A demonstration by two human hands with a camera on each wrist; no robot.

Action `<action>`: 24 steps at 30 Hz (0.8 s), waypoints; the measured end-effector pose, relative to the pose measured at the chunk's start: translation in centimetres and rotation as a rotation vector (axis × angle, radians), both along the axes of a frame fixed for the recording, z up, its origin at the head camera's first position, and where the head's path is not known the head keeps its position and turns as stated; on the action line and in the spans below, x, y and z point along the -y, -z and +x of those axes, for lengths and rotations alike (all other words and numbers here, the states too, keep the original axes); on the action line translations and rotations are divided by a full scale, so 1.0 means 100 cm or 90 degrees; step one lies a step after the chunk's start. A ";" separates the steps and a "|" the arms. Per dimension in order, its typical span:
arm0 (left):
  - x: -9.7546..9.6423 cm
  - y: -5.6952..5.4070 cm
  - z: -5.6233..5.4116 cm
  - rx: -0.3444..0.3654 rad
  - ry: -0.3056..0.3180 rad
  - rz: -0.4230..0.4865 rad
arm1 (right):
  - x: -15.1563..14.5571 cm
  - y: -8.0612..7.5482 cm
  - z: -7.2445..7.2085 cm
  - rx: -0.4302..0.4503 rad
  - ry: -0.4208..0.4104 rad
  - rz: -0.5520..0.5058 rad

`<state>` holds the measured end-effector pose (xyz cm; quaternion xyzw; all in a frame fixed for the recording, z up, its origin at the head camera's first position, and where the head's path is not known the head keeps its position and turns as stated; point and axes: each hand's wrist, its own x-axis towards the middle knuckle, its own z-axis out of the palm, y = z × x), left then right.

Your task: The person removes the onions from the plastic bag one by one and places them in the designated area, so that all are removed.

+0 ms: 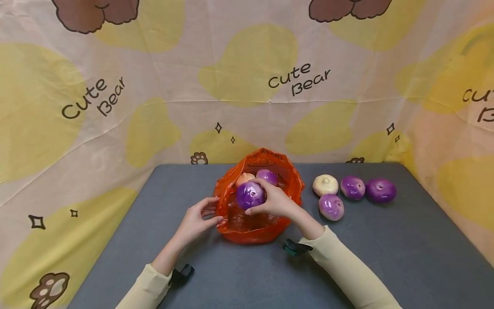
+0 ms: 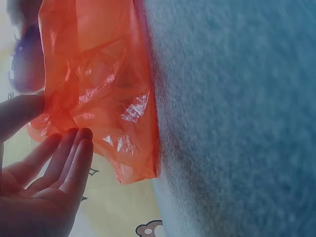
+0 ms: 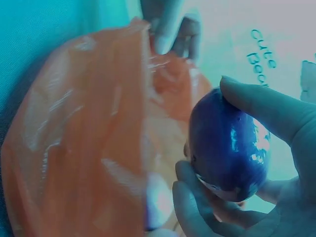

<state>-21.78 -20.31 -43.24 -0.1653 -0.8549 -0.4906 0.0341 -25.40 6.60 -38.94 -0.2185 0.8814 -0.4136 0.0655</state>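
My right hand (image 1: 272, 201) grips a glossy purple onion (image 1: 250, 195) between thumb and fingers, over the mouth of an orange plastic bag (image 1: 252, 236). In the right wrist view this onion (image 3: 229, 145) is close up, beside the bag's wall. The bag stands with its mouth wide. Inside lie another purple onion (image 1: 267, 176) and a pale orange-tinted one (image 1: 245, 178), partly hidden behind the held onion. At the bag's left side my left hand (image 1: 197, 221) holds the rim; in the left wrist view its thumb and fingers (image 2: 74, 170) meet the wrinkled plastic.
Right of the bag, a whitish onion (image 1: 325, 185) and several purple onions (image 1: 381, 190) sit on the grey table (image 1: 247, 279). A patterned cloth (image 1: 251, 86) hangs behind the table and along its sides.
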 end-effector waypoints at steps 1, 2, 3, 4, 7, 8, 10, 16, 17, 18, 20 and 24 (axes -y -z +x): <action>-0.001 0.000 0.000 0.001 -0.005 0.000 | -0.002 -0.002 0.002 0.002 0.002 -0.001; -0.002 -0.001 0.001 0.003 -0.010 0.000 | -0.004 -0.005 0.004 0.002 0.004 -0.003; -0.003 -0.003 0.002 0.006 -0.014 -0.001 | -0.006 -0.007 0.006 0.001 0.006 -0.002; -0.005 -0.005 0.003 0.009 -0.016 -0.001 | -0.008 -0.008 0.008 0.000 0.007 0.000; -0.009 -0.016 0.010 0.017 -0.013 -0.001 | -0.015 -0.013 0.013 0.004 0.006 -0.002; -0.010 -0.020 0.012 0.018 -0.011 -0.001 | -0.017 -0.014 0.014 0.005 0.006 -0.003; -0.013 -0.028 0.017 0.016 -0.009 -0.002 | -0.022 -0.016 0.017 0.005 0.004 -0.004; -0.015 -0.034 0.022 0.011 -0.012 -0.007 | -0.037 -0.021 0.020 -0.001 0.009 -0.015; -0.015 -0.034 0.021 0.013 -0.013 -0.005 | -0.040 -0.021 0.020 0.003 0.012 -0.017; -0.015 -0.033 0.021 0.014 -0.013 -0.004 | -0.043 -0.021 0.020 0.007 0.015 -0.021; -0.015 -0.033 0.020 0.015 -0.009 -0.002 | -0.049 -0.022 0.020 0.010 0.022 -0.025; -0.015 -0.031 0.019 0.008 0.001 0.011 | -0.060 -0.022 0.021 0.006 0.030 -0.030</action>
